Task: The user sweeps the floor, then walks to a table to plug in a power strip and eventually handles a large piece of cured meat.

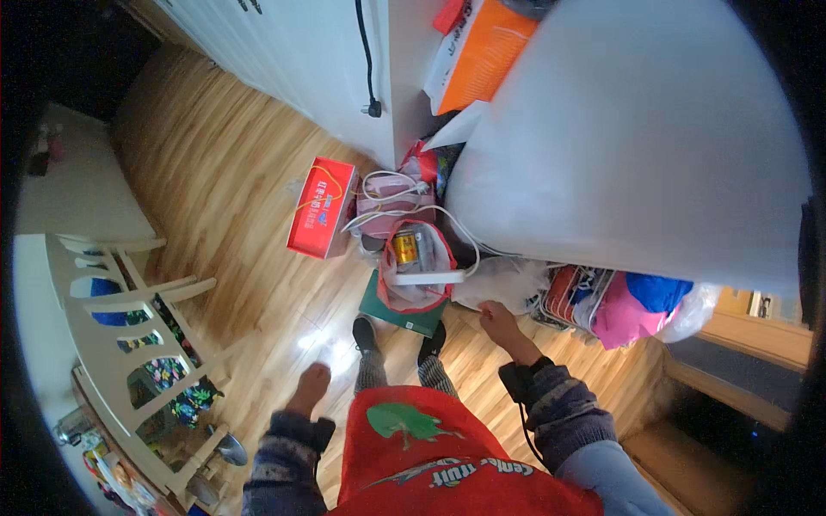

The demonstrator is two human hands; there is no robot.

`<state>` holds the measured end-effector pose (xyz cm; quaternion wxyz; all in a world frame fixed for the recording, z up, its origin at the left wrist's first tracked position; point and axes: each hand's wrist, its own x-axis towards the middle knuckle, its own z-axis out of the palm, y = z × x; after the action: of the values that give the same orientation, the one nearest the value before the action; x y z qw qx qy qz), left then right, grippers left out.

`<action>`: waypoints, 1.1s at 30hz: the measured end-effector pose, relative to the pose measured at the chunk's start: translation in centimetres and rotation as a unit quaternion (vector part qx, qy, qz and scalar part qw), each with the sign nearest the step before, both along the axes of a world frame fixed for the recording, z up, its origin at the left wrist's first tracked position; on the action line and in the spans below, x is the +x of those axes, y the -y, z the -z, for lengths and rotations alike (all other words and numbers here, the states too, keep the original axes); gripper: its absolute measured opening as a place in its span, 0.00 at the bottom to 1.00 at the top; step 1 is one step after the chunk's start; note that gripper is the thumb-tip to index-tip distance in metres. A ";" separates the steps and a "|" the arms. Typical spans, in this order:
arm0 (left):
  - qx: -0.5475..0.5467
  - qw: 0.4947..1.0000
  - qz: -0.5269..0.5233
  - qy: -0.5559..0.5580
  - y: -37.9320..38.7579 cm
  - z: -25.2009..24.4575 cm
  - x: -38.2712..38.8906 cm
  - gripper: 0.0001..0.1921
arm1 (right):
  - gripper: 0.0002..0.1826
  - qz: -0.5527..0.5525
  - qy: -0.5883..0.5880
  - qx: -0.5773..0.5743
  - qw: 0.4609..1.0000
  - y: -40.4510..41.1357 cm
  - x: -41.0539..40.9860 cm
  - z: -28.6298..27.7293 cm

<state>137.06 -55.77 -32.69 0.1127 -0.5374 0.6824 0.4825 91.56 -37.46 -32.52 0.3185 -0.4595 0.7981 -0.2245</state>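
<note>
My left hand (313, 382) hangs above the wood floor, its fingers curled out of sight. On the other side, my right hand (499, 322) is loosely curled beside a clear plastic bag (506, 284); whether it touches the bag I cannot tell. In front of my feet, a red-rimmed bag (390, 293) gapes, with a gold can (406, 248) and clear plastic inside. Across its mouth lies a white power strip (428, 277), its white cable (461, 227) running up and behind. A green box (381, 309) sits partly beneath the bag.
A red carton (321, 206) with a yellow cord stands beside pink bundled items (387, 213). To the right is a white wire rack (577, 297) with pink and blue bags. A large white appliance (619, 142) rises behind. At left is a pale wooden chair (122, 303). A black plug (373, 108) hangs above.
</note>
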 end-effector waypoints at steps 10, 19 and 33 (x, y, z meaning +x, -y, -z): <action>-0.229 0.964 0.048 -0.127 19.4 14.7 -23.4 0.22 | 0.25 0.310 0.198 0.041 0.929 0.2 -0.4 10.6; -0.193 0.938 0.280 0.064 23.7 21.2 -28.0 0.15 | 0.16 0.359 0.320 -0.031 0.876 8.2 -2.2 13.2; -0.012 0.956 -0.006 -0.292 18.9 -4.7 -26.0 0.11 | 0.13 0.201 0.274 -0.029 0.940 9.3 3.8 -9.6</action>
<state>111.07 -74.65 -28.03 -0.1013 -0.3786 0.6878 0.6111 95.35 -46.77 -22.89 0.4599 -0.2194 0.7485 -0.4243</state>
